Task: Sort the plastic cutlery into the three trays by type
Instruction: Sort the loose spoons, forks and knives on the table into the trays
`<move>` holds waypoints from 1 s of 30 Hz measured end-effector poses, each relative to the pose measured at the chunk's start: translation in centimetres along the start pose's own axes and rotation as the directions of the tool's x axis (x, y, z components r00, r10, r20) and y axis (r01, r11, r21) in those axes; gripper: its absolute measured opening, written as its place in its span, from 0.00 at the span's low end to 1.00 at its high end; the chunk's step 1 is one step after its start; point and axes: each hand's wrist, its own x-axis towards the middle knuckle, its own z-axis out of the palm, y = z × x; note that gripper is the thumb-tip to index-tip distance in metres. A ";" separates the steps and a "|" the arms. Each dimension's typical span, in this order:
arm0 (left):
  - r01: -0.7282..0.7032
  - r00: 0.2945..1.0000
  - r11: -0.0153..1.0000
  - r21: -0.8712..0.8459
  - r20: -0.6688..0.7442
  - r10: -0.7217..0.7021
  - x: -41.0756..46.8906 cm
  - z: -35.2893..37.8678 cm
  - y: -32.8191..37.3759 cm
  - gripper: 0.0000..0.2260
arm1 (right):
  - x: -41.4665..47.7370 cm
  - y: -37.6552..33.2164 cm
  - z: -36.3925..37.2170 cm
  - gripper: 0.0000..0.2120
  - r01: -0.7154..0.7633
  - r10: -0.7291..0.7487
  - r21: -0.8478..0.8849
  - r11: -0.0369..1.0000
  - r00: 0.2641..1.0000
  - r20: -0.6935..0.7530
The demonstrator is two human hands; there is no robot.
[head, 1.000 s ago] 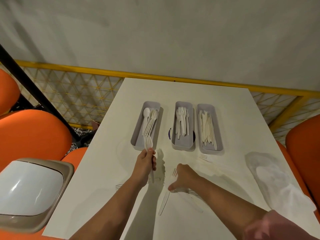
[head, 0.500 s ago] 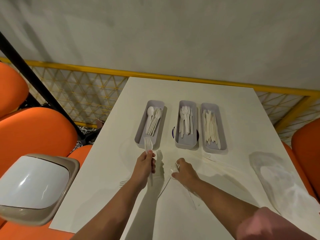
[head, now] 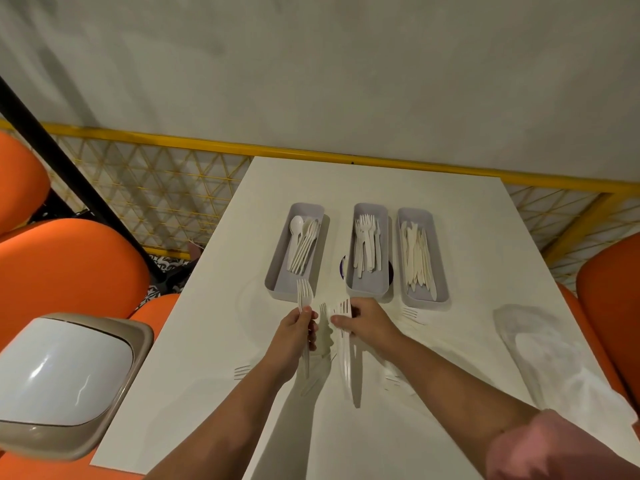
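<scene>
Three grey trays stand side by side on the white table (head: 467, 278). The left tray (head: 277, 282) holds spoons, the middle tray (head: 369, 289) holds forks, the right tray (head: 424, 296) holds knives. My left hand (head: 294, 336) grips white forks (head: 304, 294) upright, tines just before the left tray's near end. My right hand (head: 367, 322) holds a white fork (head: 345, 348) lifted off the table, tines up, close beside the left hand. Loose forks lie on the table: one left (head: 242, 371), one near the right tray (head: 412, 314), one under my right forearm (head: 393, 379).
A crumpled clear plastic bag (head: 554, 358) lies at the table's right side. A bin with a white swing lid (head: 62, 379) stands at the lower left. Orange chairs (head: 65, 271) flank the table. A yellow mesh railing (head: 166, 199) runs behind it.
My right hand has picked a fork up off the table and brought it up and left, next to my left hand. The left hand has stayed about where it was.
</scene>
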 end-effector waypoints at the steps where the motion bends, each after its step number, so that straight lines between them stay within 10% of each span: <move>1: 0.001 1.000 1.000 0.015 0.014 -0.001 0.0 0.2 0.2 0.14 | -0.1 -0.6 0.0 0.13 0.019 -0.020 0.026 0.999 1.000 0.022; 15: 0.014 0.972 0.994 -0.108 0.235 0.012 0.1 1.4 1.7 0.23 | 0.5 -4.2 -0.3 0.07 0.041 -0.045 0.336 0.941 0.999 0.005; 21: 0.027 0.948 0.990 -0.135 0.317 0.017 0.8 2.6 2.8 0.17 | 1.1 -4.8 -0.4 0.20 0.011 -0.016 0.210 0.978 1.000 0.022; 30: -0.090 0.985 0.991 -0.100 0.136 0.103 3.7 4.4 4.6 0.12 | 0.8 -4.9 -1.0 0.22 -0.011 0.012 0.218 0.976 1.000 -0.001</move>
